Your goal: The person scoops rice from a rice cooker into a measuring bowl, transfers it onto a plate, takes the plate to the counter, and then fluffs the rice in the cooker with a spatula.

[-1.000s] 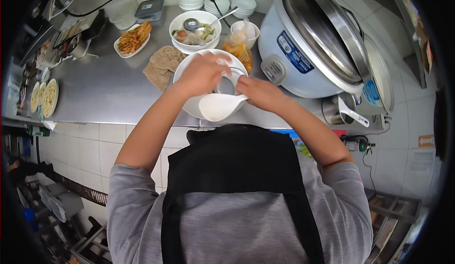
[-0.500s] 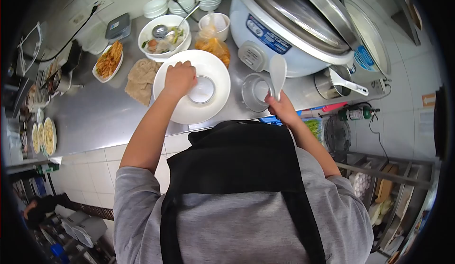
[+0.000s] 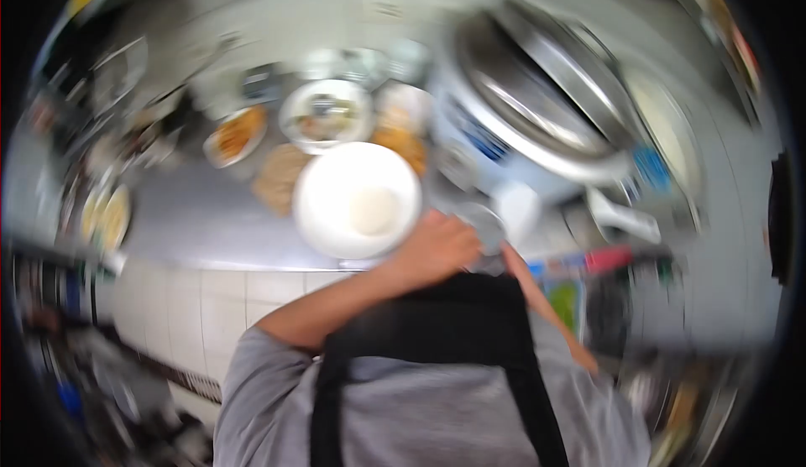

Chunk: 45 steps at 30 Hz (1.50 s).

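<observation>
Motion blurs this view. My left hand is closed, its fingers curled down at the left side of a clear round container; what they hold is hidden. Only part of my right hand shows, closed at the lower end of a white paddle, just right of the container. To the left of both hands lies a wide white dish, with a round, pale mound on it, right of its middle.
A large rice cooker stands behind my hands. Farther back are a white bowl of food, a bag of orange food, a brown cloth and a dish of fried food. Another white-handled utensil is at the right.
My left hand has left the white dish and moved right to the clear container. The metal-rimmed ring no longer shows around the pale mound. The whole view has shifted.
</observation>
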{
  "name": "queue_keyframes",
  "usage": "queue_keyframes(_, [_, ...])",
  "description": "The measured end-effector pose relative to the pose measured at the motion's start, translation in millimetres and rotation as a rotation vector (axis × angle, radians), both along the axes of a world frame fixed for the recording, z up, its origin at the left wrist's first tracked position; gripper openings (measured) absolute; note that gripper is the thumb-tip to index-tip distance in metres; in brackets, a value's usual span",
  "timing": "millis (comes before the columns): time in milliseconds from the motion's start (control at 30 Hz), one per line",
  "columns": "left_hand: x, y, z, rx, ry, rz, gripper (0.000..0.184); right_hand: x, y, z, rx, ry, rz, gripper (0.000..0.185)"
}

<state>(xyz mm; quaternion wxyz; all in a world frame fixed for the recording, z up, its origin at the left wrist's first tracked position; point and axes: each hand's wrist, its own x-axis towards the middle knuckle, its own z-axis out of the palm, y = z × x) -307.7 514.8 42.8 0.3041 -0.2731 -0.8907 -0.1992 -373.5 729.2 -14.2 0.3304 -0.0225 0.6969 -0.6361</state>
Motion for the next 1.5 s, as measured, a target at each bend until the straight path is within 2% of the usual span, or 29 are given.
queue_keyframes(67, [11,8,4,-0.007,-0.005,0.061,0.011,-6,16,4,0.007,0.088,0.009,0.050])
queue_keyframes(133, [10,22,-3,0.029,0.030,-0.013,0.009,-13,42,5,-0.050,0.052,0.006,0.048])
queue_keyframes(167, [6,26,-6,0.023,0.044,0.063,0.009,-17,51,4,-0.071,0.031,0.009,0.048])
queue_keyframes(267, [-3,49,-6,-0.037,0.052,0.018,0.010,-27,84,4,-0.120,-0.004,0.003,0.045])
queue_keyframes(333, [-1,64,3,0.119,-0.012,-0.003,0.013,-36,107,7,-0.152,-0.023,0.006,0.044])
queue_keyframes(367, [1,67,1,0.176,-0.040,0.065,0.018,-41,116,7,-0.165,-0.026,0.004,0.043])
queue_keyframes(433, [11,59,-10,0.270,0.068,0.375,0.025,-53,137,10,-0.196,-0.033,-0.004,0.041])
queue_keyframes(467, [24,49,-15,0.349,-0.002,0.590,0.031,-63,147,13,-0.216,-0.029,-0.005,0.041])
queue_keyframes(500, [35,38,-24,0.382,0.040,0.899,0.038,-73,156,16,-0.242,-0.020,-0.007,0.040])
queue_keyframes(533, [50,15,-40,0.418,0.218,1.054,0.046,-85,166,19,-0.267,-0.004,-0.011,0.039])
queue_keyframes(567, [67,-3,-53,0.530,0.152,1.399,0.053,-98,175,23,-0.296,0.006,-0.021,0.039])
queue_keyframes(600, [83,-23,-77,0.566,0.230,1.718,0.052,-109,182,24,-0.313,0.026,-0.049,0.038])
queue_keyframes(633, [90,-36,-93,0.775,0.246,1.929,0.047,-124,193,23,-0.267,0.021,-0.199,0.036])
queue_keyframes(667, [97,-46,-111,0.997,0.261,2.134,0.044,-126,188,45,-0.302,0.038,-0.357,0.038])
queue_keyframes(733, [110,-70,-172,1.136,0.007,1.893,0.042,-151,206,66,-0.380,0.033,-0.281,0.037])
queue_keyframes(800, [97,-52,-147,1.147,-0.322,1.608,0.045,-188,221,58,-0.267,0.057,-0.334,0.046])
queue_keyframes(867, [78,-41,-143,1.043,-0.365,1.634,0.044,-215,224,44,-0.343,0.076,-0.336,0.058])
queue_keyframes(933, [72,-31,-133,1.041,-0.143,1.770,0.043,-248,240,34,-0.297,0.024,-0.297,0.062])
queue_keyframes(967, [70,-29,-133,1.045,-0.126,1.793,0.043,-264,250,27,-0.218,0.035,-0.298,0.062])
queue_keyframes(1033, [72,-32,-130,1.277,-0.076,1.822,0.041,-260,245,40,-0.171,0.055,-0.366,0.056])
queue_keyframes(1067, [73,-30,-125,1.284,-0.057,1.843,0.041,-260,246,41,-0.143,0.113,-0.355,0.053])
queue_keyframes(1133, [70,-13,-82,1.822,-0.127,1.393,0.039,-268,252,36,0.013,0.372,-0.276,0.048])
queue_keyframes(1167, [62,-26,-109,1.838,-0.107,1.398,0.039,-269,255,33,0.119,0.543,-0.231,0.046])
queue_keyframes(1200, [52,-48,-158,1.730,-0.073,1.303,0.039,-271,256,31,0.228,0.714,-0.192,0.045])
queue_keyframes(1267, [42,-46,-177,1.649,-0.012,1.229,0.040,-270,254,30,0.396,0.984,-0.135,0.043])
queue_keyframes(1333, [44,-16,-141,1.932,0.218,1.222,0.041,-262,250,34,0.484,1.127,-0.102,0.044])
queue_keyframes(1367, [51,-11,-143,1.947,0.243,1.237,0.041,-287,250,7,0.395,1.241,-0.134,0.035])
queue_keyframes(1433, [72,1,-148,2.071,0.260,1.079,0.038,-303,257,-4,0.413,1.283,-0.096,0.034])
queue_keyframes(1500, [115,16,-154,2.042,0.276,1.072,0.037,-313,250,-11,0.462,1.343,-0.078,0.035])
